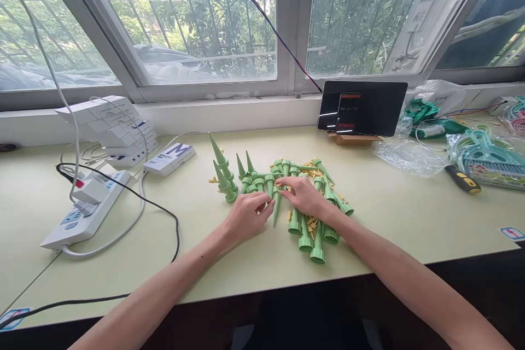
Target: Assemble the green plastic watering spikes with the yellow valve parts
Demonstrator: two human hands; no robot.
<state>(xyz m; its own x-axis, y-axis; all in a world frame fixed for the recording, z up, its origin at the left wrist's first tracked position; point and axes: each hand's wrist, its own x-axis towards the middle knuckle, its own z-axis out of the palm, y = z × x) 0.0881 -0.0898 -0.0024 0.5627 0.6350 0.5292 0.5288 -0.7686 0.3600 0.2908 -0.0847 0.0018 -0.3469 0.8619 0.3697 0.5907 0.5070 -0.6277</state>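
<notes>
My right hand (301, 195) pinches a green plant watering spike (276, 209) by its wide end, and the tip points down toward the table. Close to its left, my left hand (249, 215) has thumb and fingers pressed together; whatever they hold, if anything, is hidden. Under and beyond my right hand spreads a pile of green watering spikes (318, 249), many lying with threaded open ends toward me. Small yellow valve pieces (312, 227) are scattered among them. Behind my left hand, stacked spikes (221, 161) stand upright with points up.
A white power strip (96, 210) with cables lies at left, near a small white box (170, 159) and a stack of boxes (117, 128). A dark tablet (381, 109) leans at the back. A screwdriver (462, 179) and bagged brushes (492, 161) lie at right.
</notes>
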